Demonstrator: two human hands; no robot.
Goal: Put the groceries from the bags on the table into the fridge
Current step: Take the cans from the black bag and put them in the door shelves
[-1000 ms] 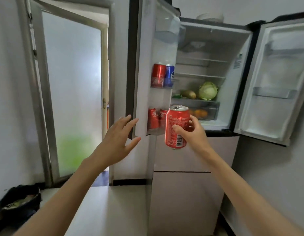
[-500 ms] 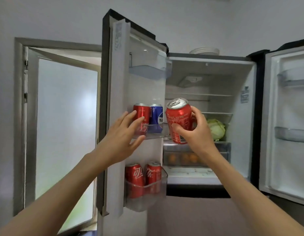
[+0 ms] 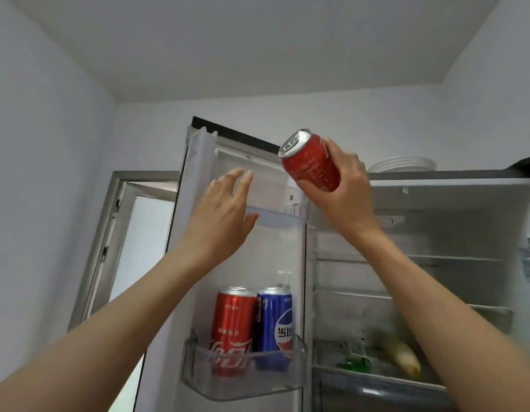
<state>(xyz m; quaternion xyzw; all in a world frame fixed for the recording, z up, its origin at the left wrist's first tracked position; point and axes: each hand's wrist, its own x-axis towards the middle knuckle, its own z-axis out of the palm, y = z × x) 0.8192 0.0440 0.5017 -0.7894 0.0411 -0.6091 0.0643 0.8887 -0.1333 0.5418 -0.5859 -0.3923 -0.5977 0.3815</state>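
I hold a red cola can point(image 3: 312, 163) tilted in my right hand point(image 3: 345, 190), fingers wrapped around it, above the top door shelf point(image 3: 275, 220) of the open fridge door point(image 3: 198, 162). My left hand point(image 3: 225, 217) is open with fingers spread, empty, before that shelf. Lower, a red can point(image 3: 232, 324) and a blue Pepsi can point(image 3: 275, 321) stand side by side in the door bin point(image 3: 243, 379).

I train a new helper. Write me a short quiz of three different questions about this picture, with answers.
1. True or false: the right hand holds a red can.
2. How many cans stand in the door bin? A) one B) two C) three
3. Fill in: the left hand is open and holds ____.

Key
1. True; the held can is tilted.
2. B: a red one and a blue one.
3. nothing
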